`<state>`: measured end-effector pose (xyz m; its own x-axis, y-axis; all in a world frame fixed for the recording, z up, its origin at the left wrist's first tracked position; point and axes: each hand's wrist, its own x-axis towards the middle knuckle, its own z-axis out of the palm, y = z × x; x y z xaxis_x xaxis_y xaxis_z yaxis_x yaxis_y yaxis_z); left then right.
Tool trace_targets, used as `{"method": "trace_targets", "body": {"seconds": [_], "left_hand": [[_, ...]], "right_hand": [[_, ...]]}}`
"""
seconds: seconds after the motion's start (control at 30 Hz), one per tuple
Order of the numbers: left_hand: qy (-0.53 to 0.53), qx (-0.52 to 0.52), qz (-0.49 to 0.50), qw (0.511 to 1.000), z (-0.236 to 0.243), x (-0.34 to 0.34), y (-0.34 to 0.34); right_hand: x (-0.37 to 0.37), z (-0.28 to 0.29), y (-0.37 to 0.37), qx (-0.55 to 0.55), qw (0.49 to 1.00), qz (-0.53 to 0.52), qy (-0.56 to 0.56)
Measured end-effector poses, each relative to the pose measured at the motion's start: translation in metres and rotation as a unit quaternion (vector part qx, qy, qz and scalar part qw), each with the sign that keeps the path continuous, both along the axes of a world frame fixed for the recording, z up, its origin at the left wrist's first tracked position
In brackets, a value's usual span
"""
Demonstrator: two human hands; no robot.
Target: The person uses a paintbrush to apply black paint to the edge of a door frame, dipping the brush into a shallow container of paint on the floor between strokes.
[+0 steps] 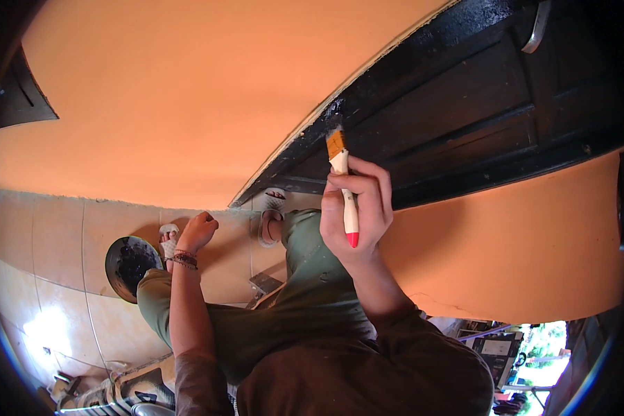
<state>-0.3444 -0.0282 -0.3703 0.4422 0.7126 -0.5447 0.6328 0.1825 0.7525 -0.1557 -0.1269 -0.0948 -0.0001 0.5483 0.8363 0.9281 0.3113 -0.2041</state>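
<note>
My right hand [359, 208] grips a paintbrush [340, 161] with a pale, red-tipped handle and an orange-brown metal band. Its dark bristles meet the edge of a black panelled door [451, 104], where a patch of wet black paint shines. My left hand [198, 233] is loosely closed in front of my left knee, with bracelets round the wrist and nothing seen in the fingers. Near it on the floor stands a round bowl [113, 272] smeared inside with black paint.
An orange wall [166, 97] borders the door on both sides. A metal handle [536, 28] juts from the door. My sandalled feet stand on floor tiles [55, 236]. At lower left lie several items on a patterned surface; a bright opening [542, 353] shows at lower right.
</note>
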Motion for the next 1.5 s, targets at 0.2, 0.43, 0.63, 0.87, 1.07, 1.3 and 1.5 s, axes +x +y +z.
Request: {"method": "trace_targets", "body": {"seconds": [0.2, 0.43, 0.63, 0.87, 1.07, 1.3, 1.5], "left_hand": [[-0.001, 0.003, -0.001, 1.000, -0.005, -0.001, 0.000], [-0.006, 0.006, 0.003, 1.000, -0.008, -0.001, 0.000], [0.005, 0.005, 0.007, 1.000, -0.003, -0.001, -0.001], [0.002, -0.013, 0.010, 1.000, 0.000, 0.000, 0.000], [-0.010, 0.008, 0.011, 1.000, -0.001, -0.003, -0.001], [0.000, 0.001, 0.008, 1.000, 0.004, -0.001, 0.001], [-0.004, -0.004, 0.010, 1.000, -0.006, -0.004, 0.000]], "right_hand": [[-0.004, 0.006, -0.008, -0.043, 0.998, 0.000, 0.053], [-0.003, 0.001, -0.002, -0.043, 0.999, 0.002, 0.026], [-0.005, 0.027, -0.013, -0.012, 0.999, -0.001, 0.052], [-0.001, 0.012, -0.005, -0.035, 0.998, -0.008, 0.056], [-0.002, 0.019, -0.011, -0.021, 0.998, 0.002, 0.058], [-0.003, 0.010, -0.004, -0.051, 0.996, 0.006, 0.077], [-0.006, 0.046, -0.007, 0.012, 0.999, -0.009, 0.048]]}}
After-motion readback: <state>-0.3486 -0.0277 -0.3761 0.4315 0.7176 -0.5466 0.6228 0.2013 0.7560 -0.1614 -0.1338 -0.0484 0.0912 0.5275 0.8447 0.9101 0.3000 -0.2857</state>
